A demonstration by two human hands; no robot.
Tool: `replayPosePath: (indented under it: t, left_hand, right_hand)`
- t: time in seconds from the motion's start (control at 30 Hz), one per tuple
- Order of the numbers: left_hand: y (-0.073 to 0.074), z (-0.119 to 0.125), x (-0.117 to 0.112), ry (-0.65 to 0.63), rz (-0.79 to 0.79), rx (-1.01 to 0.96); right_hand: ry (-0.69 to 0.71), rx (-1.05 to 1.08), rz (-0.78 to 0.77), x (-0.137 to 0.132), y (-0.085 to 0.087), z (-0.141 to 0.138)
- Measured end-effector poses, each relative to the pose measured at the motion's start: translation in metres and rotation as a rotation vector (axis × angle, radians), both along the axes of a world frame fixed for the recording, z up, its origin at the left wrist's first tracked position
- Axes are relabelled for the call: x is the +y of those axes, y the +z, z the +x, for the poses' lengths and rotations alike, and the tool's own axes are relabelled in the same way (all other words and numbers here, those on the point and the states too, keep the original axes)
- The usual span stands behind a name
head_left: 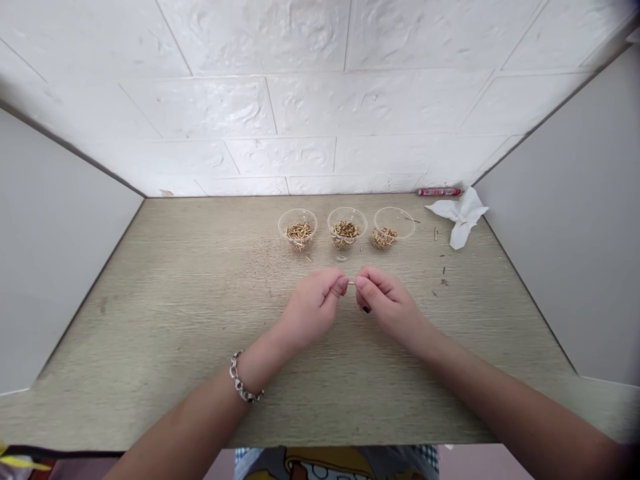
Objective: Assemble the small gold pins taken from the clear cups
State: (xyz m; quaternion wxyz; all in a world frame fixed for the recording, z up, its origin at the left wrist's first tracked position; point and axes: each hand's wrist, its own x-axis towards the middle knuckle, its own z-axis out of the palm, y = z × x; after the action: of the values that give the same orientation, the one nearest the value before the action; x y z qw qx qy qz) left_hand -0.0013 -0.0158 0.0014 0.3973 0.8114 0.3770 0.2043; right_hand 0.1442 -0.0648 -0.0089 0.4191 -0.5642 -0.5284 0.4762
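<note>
Gold-coloured pin (pixel 351 283), just below the frame's centre, is held between left hand (pixel 311 305) and right hand (pixel 393 308), the fingers (pixel 343 283) narrow on its two ends. Both ends should be kept aligned and lightly pinched, over the table (pixel 200 293) and short of the three cups (pixel 347 213) of similar pieces (pixel 345 230). Markings on the red tube (pixel 439 192), upper right, cannot be read.

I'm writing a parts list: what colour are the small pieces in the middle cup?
The small pieces are gold-coloured, as the head view shows.
</note>
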Motion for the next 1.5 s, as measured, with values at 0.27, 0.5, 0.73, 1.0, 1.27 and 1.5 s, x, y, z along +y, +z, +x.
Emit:
replayPosePath:
  t: [0.27, 0.5, 0.73, 1.0, 1.27, 1.5]
  left_hand:
    - [0.001, 0.001, -0.002, 0.024, -0.04, -0.042]
    - [0.001, 0.003, -0.005, 0.063, -0.086, -0.064]
    - [0.004, 0.002, -0.005, 0.029, -0.151, -0.094]
    - [0.014, -0.004, -0.001, -0.095, -0.213, -0.101]
    - [0.019, -0.006, 0.0, -0.146, -0.187, -0.073]
    - [0.018, -0.006, 0.0, -0.148, -0.063, -0.075]
  right_hand:
    - [0.019, 0.042, 0.003, 0.0, -0.003, 0.0]
    - [0.035, -0.057, 0.115, 0.001, -0.002, 0.001]
    - [0.069, -0.321, 0.342, 0.001, 0.002, 0.005]
    - [0.18, -0.579, 0.711, -0.001, 0.002, 0.017]
    - [0.192, -0.76, 0.837, -0.003, -0.001, 0.02]
    - [0.16, -0.569, 0.659, -0.006, 0.005, 0.013]
